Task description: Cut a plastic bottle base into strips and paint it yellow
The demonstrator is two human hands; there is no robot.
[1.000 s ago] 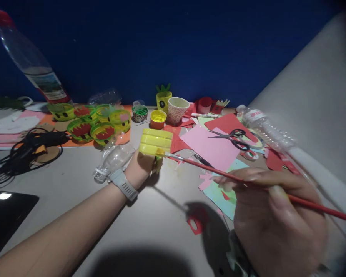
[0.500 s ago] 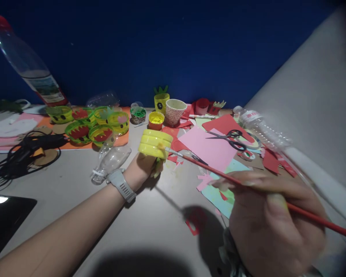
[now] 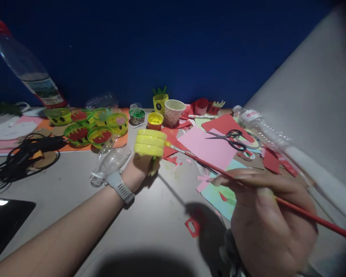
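My left hand (image 3: 142,169) holds up a ridged yellow-painted cup (image 3: 150,143), which looks like the cut-off end of a bottle; some of its fingers are hidden beneath and inside it. A long red-handled paintbrush (image 3: 207,164) lies between the thumb and fingers of my right hand (image 3: 272,219). The brush's yellow-coated tip is at the cup's right edge; whether it touches I cannot tell. Just behind stands a small cup of yellow paint (image 3: 155,120), with a cup of green paint (image 3: 137,115) to its left and a patterned paper cup (image 3: 174,112) to its right.
Several green-yellow painted cups (image 3: 102,135) and a clear bottle piece (image 3: 111,161) lie left. A tall bottle (image 3: 40,82) leans behind them, near black cables (image 3: 14,161) and a dark phone-like slab (image 3: 10,227). Scissors (image 3: 229,139), coloured paper (image 3: 210,144) and another clear bottle (image 3: 265,129) lie right.
The yellow cup has shifted slightly left in my left hand. The brush tip has moved from the cup's front face to its right edge.
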